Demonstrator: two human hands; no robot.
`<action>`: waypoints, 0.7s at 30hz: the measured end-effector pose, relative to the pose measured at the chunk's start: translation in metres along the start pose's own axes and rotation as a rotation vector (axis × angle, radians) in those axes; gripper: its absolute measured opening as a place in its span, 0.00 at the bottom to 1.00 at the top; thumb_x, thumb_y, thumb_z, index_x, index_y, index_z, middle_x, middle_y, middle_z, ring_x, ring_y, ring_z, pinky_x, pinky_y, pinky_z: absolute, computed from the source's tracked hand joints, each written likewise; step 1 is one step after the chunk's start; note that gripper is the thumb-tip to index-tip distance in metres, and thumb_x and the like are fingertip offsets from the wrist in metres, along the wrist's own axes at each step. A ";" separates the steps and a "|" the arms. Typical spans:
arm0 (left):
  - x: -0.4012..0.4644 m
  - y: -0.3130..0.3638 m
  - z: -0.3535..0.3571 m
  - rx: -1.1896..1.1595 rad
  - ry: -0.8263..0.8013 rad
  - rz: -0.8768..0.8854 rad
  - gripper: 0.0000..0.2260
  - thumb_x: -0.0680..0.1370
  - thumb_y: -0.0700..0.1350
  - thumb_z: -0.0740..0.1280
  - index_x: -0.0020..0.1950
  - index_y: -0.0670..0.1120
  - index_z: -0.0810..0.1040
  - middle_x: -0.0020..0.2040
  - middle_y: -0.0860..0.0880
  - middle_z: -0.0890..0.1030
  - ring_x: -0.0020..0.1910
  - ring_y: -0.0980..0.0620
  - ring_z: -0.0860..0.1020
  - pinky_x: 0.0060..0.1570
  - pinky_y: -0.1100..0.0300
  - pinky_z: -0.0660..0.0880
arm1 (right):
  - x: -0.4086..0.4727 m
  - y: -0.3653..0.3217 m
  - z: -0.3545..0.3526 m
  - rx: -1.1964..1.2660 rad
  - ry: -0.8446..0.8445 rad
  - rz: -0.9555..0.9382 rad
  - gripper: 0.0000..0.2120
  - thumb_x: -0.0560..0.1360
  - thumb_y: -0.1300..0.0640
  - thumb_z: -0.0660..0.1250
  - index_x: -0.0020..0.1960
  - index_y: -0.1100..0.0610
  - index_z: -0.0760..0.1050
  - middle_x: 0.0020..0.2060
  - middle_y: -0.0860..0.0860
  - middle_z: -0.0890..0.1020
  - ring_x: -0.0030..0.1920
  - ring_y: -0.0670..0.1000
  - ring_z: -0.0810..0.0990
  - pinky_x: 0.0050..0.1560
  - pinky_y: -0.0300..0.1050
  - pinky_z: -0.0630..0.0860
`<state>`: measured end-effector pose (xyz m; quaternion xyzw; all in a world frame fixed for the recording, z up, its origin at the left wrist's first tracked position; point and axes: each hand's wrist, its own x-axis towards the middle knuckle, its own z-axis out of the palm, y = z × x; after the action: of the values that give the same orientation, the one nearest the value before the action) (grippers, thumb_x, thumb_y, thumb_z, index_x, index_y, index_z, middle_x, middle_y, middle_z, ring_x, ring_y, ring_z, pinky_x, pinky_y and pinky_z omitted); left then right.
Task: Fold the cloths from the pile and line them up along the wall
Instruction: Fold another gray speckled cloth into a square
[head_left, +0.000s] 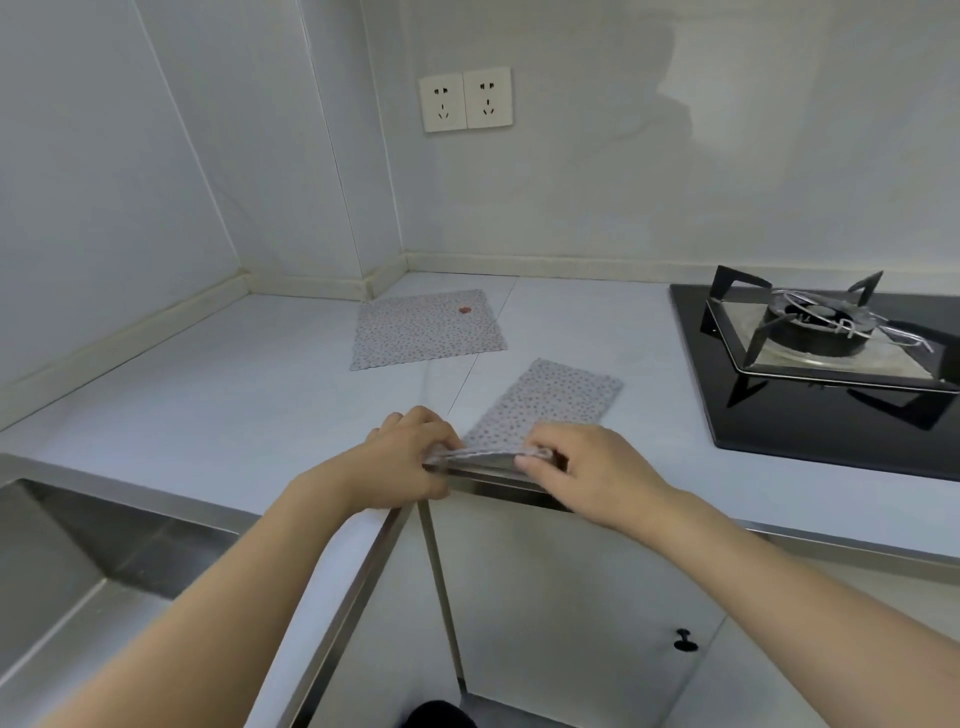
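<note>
On the pale corner counter (234, 395), both hands' grip pinches the folded cloth's (550, 400) near edge.

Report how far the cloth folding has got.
Done: one patterned cloth lies flat near the wall corner; whether it is folded I cannot tell. In hand: the left hand and right hand pinch the near edge of a second cloth at the counter edge, mid-fold. Left: finishing it and placing it by the wall. No pile is in view.
</note>
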<state>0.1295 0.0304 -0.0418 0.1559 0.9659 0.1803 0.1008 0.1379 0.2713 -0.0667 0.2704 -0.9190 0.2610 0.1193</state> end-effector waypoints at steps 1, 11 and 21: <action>0.000 0.001 -0.001 -0.078 0.017 -0.008 0.14 0.74 0.49 0.70 0.57 0.58 0.72 0.59 0.58 0.68 0.60 0.54 0.66 0.61 0.58 0.65 | -0.001 0.000 -0.004 0.141 0.012 0.091 0.12 0.77 0.47 0.64 0.39 0.52 0.71 0.32 0.49 0.77 0.33 0.47 0.72 0.38 0.45 0.70; 0.052 0.029 0.001 -0.692 0.222 -0.029 0.10 0.80 0.48 0.66 0.44 0.42 0.75 0.38 0.47 0.73 0.39 0.51 0.70 0.44 0.57 0.66 | 0.020 0.053 -0.026 0.658 0.117 0.457 0.06 0.76 0.55 0.68 0.43 0.56 0.82 0.39 0.53 0.85 0.44 0.58 0.84 0.54 0.58 0.79; 0.145 0.060 0.027 -0.114 0.390 -0.160 0.09 0.82 0.50 0.56 0.51 0.46 0.70 0.37 0.48 0.77 0.36 0.48 0.74 0.35 0.56 0.68 | 0.061 0.116 -0.031 0.171 0.014 0.467 0.11 0.79 0.51 0.62 0.42 0.55 0.77 0.40 0.48 0.80 0.42 0.51 0.78 0.42 0.45 0.72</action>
<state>0.0173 0.1410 -0.0639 0.0350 0.9646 0.2529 -0.0654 0.0248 0.3452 -0.0673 0.0580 -0.9302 0.3603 0.0385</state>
